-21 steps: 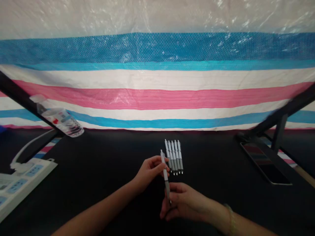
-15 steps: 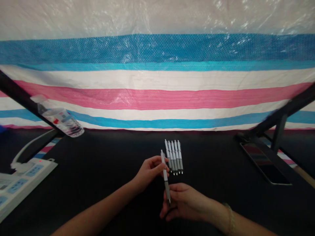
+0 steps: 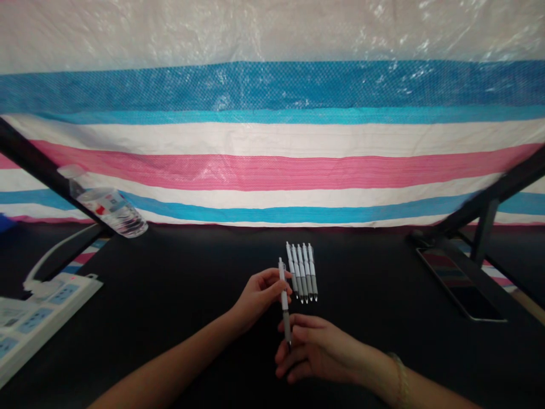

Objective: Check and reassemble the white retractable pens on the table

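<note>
My left hand (image 3: 266,289) pinches a white pen (image 3: 284,298) by its upper barrel, between thumb and fingers. The pen stands nearly upright in view, its grey grip and tip pointing down towards me. Around that lower end is my right hand (image 3: 315,346), the index finger behind the grip and the thumb against its right side. The other fingers curl loosely beneath the tip. Just beyond my hands, several matching white pens (image 3: 302,272) with grey grips lie side by side in a row, tips towards me.
A white power strip (image 3: 42,318) with a plugged cable lies at the left. Behind it, a clear bottle (image 3: 113,210) leans by a black bar. A phone (image 3: 460,284) rests at the right near another black bar (image 3: 481,199). Striped sheeting (image 3: 272,170) hangs behind the black table (image 3: 191,267).
The pen's lower end has swung slightly left and is a little more upright. My right hand's fingers have shifted around the grip. My left hand keeps its hold.
</note>
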The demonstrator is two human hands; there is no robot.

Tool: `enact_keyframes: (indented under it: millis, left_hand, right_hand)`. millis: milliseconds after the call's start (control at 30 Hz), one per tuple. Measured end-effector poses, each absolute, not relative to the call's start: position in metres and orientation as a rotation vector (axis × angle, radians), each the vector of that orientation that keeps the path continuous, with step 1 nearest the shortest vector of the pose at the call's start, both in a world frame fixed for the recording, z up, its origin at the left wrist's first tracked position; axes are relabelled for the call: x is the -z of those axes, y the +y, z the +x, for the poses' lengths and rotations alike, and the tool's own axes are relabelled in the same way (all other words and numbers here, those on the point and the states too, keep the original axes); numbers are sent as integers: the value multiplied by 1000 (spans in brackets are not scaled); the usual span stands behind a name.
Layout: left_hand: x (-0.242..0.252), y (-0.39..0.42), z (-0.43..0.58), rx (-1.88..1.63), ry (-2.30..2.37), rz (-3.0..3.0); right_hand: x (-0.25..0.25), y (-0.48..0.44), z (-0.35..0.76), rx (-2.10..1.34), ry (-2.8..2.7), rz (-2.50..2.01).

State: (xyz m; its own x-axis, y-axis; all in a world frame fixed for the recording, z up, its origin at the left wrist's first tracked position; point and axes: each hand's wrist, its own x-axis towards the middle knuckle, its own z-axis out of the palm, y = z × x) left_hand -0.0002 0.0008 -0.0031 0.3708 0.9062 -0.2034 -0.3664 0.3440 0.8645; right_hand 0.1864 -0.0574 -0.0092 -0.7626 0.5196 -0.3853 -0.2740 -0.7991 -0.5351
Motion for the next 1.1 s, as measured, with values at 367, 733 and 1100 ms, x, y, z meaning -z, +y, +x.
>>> enact_keyframes:
  millis: [367, 733, 1100]
  left_hand:
    - [-1, 0, 0, -936, 786, 821]
    - [3, 1, -1, -934, 783, 840]
    - [2, 1, 0, -942, 773, 807]
  right_hand:
    - [10, -57, 187, -2527, -658, -755]
    - [13, -59, 187, -2534, -692, -727]
    - [14, -59, 188, -2543, -737, -715]
